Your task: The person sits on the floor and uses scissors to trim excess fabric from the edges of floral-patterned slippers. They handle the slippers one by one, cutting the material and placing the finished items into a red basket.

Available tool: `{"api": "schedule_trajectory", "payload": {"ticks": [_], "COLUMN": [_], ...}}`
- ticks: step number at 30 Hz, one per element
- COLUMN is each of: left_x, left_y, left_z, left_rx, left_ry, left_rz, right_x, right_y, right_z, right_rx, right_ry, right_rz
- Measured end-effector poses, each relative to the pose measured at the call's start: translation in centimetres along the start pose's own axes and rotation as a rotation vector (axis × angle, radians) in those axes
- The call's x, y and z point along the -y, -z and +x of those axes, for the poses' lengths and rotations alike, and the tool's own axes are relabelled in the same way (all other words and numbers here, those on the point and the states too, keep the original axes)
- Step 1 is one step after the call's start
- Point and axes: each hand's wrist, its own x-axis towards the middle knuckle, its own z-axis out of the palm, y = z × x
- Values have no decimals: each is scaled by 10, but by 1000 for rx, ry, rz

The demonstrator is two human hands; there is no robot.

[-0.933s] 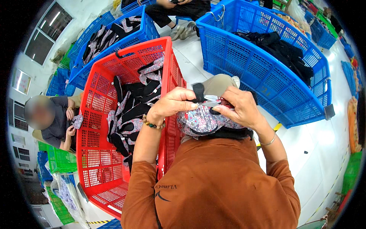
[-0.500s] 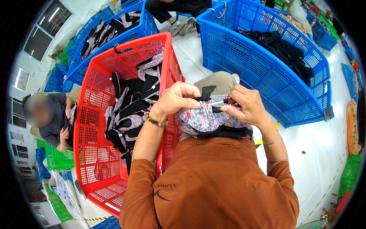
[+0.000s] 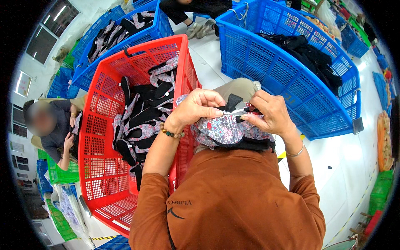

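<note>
My left hand (image 3: pixel 196 107) pinches the edge of a black fabric piece (image 3: pixel 234 101) between thumb and fingers, above my lap. Opposite it, my right hand (image 3: pixel 268 112) is closed around small scissors (image 3: pixel 238 111) with pale metal blades and a dark red-and-black grip, partly hidden by the fingers. The blade tips are beside the black fabric and the left fingertips; whether they touch thread or cloth is too small to tell. Under both hands, floral slippers (image 3: pixel 221 131) with black undersides lie piled on my lap.
At my left stands a red plastic crate (image 3: pixel 100 125) holding several floral-and-black slippers (image 3: pixel 143 118). A blue crate (image 3: pixel 266 62) with black fabric pieces (image 3: pixel 306 54) is ahead right; another blue crate (image 3: pixel 160 25) holds more slippers. A person (image 3: pixel 58 137) sits at far left.
The scissors' blades, spread apart before, now look closer together. The black fabric stands up more and has shifted slightly right, while both hands stay almost in place.
</note>
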Motion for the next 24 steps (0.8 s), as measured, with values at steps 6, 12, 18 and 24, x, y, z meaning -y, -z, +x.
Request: {"api": "schedule_trajectory", "payload": {"ticks": [6,12,18,24], "left_x": [4,3,2,0], "left_y": [-2,-2,-4,-4], "left_z": [2,2,3,3], "left_rx": [-1,8,20,45], "left_ry": [14,5,5,34], "left_rz": [-47,-53,-74,-18], "right_x": [1,1,0,2], "right_y": [-3,-1,-3,0], "right_z": [4,2,-1,-3], "right_rx": [-20,-6,14,51], "right_ry": [86,103,92,54], "right_rz": [-31,-120,-100,-74]}}
